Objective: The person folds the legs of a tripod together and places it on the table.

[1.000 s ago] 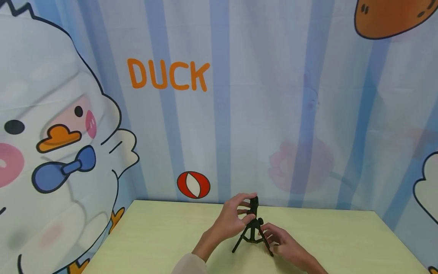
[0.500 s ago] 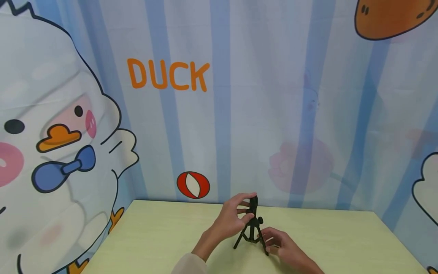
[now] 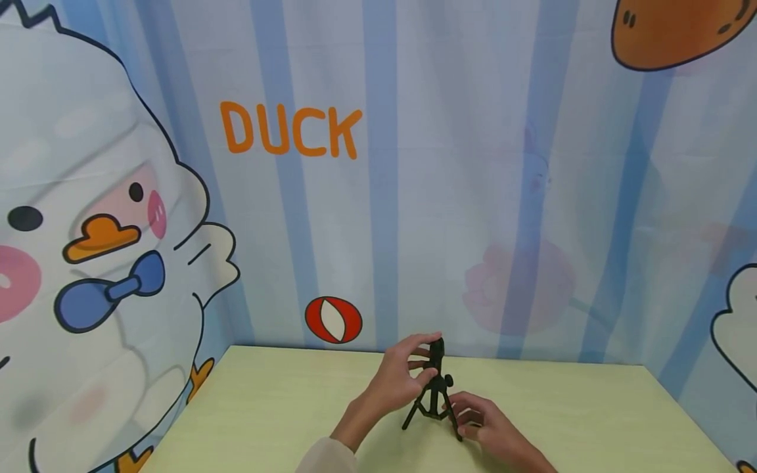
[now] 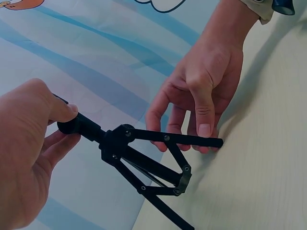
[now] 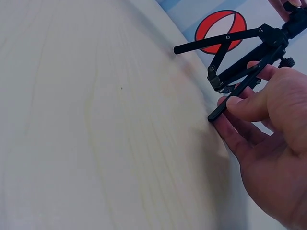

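A small black tripod [image 3: 434, 399] stands upright with its legs spread, over the pale table. My left hand [image 3: 397, 378] grips its top part, thumb on the near side and fingers behind and above. In the left wrist view the left hand [image 4: 29, 148] pinches the tripod's head between thumb and fingers. My right hand [image 3: 487, 424] is at the tripod's right leg. The right wrist view shows the right hand [image 5: 273, 115] with its thumb pressed on that leg [image 5: 221, 109] near the foot and the fingers behind it. A side knob [image 3: 449, 380] sticks out below the head.
The pale wooden table [image 3: 284, 407] reaches to a striped blue and white curtain [image 3: 437, 197] at the back. The curtain carries a printed duck, the word DUCK and a red ball print [image 3: 334, 320].
The tripod's right leg has swung inward, to the left, with the right hand shifting along and its thumb coming onto the leg. My left hand keeps its hold on top.
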The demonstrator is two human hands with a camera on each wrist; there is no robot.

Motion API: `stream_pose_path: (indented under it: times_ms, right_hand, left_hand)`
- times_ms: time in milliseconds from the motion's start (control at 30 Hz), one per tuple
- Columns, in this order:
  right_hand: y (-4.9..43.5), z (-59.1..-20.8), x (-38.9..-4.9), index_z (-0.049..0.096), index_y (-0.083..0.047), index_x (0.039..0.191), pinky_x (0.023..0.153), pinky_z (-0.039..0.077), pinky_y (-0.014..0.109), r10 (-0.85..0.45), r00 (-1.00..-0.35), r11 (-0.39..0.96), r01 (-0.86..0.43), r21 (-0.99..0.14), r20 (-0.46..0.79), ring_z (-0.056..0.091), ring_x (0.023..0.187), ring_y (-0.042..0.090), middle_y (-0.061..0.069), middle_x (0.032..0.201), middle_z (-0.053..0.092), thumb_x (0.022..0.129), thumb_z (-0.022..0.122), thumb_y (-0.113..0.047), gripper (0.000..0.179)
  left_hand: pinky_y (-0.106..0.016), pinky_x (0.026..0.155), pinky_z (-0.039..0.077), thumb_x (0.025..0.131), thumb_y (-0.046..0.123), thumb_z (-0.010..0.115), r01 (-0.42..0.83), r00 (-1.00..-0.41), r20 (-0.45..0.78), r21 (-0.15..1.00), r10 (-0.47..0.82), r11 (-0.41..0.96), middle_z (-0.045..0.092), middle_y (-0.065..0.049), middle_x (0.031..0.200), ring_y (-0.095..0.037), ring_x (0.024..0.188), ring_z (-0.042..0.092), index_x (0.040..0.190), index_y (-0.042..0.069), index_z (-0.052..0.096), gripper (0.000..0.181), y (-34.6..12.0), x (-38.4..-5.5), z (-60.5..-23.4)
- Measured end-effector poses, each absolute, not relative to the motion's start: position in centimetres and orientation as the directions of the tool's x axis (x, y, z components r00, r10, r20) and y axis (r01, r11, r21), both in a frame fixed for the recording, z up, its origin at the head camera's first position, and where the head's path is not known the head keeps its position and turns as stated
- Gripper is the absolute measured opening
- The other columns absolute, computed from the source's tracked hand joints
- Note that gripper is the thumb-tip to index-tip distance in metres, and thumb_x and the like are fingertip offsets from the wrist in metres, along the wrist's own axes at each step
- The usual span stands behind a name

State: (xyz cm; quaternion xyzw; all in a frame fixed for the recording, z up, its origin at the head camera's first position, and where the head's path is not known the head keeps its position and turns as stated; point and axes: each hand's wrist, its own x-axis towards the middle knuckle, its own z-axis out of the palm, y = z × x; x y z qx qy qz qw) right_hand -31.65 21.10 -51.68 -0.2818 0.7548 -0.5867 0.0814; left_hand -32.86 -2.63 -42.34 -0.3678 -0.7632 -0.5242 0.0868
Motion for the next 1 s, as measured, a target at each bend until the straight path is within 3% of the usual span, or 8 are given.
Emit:
stream_pose_path:
  times_ms: [333,500,767,1000]
  right_hand:
    - [20.6,-52.0,-31.9,0.053,0.013,0.135,0.081,0.059,0.032,-0.537,-0.818,0.115,-0.313,-0.943,0.206,0.067,0.104,0.043,0.034,0.131,0.055,0.092,0.055,0.017,0.043]
    - [20.5,-52.2,-31.9,0.054,0.012,0.135,0.083,0.059,0.03,-0.539,-0.813,0.116,-0.329,-0.937,0.219,0.068,0.106,0.039,0.035,0.129,0.057,0.093,0.056,0.015,0.043]
    - [20.2,-52.1,-31.8,0.063,0.003,0.13,0.086,0.056,0.03,-0.529,-0.813,0.156,-0.375,-0.914,0.244,0.067,0.103,0.037,0.026,0.123,0.064,0.092,0.064,0.009,0.038]
    - [20.0,-52.3,-32.1,0.067,0.0,0.123,0.09,0.054,0.032,-0.487,-0.83,0.192,-0.405,-0.894,0.271,0.066,0.097,0.024,0.022,0.116,0.067,0.093,0.065,0.009,0.032]
  left_hand:
    - [-0.024,0.095,0.055,0.095,-0.008,0.069,0.64,-0.723,0.505,0.746,0.472,0.183,0.06,-0.007,0.141,-0.021,0.117,0.066,0.149,0.016,0.055,0.06,-3.0,-32.8,-42.3]
    - [-0.025,0.095,0.056,0.096,-0.006,0.07,0.63,-0.73,0.492,0.753,0.474,0.188,0.06,-0.007,0.142,-0.021,0.116,0.066,0.149,0.017,0.056,0.06,-3.0,-32.9,-42.3]
    - [-0.024,0.095,0.056,0.096,-0.006,0.07,0.621,-0.731,0.484,0.763,0.482,0.176,0.06,-0.006,0.142,-0.021,0.116,0.066,0.149,0.019,0.056,0.06,-3.3,-32.8,-42.3]
    - [-0.025,0.095,0.056,0.096,-0.005,0.069,0.639,-0.712,0.496,0.751,0.498,0.165,0.059,-0.006,0.143,-0.021,0.116,0.066,0.149,0.018,0.056,0.059,-3.4,-32.8,-42.1]
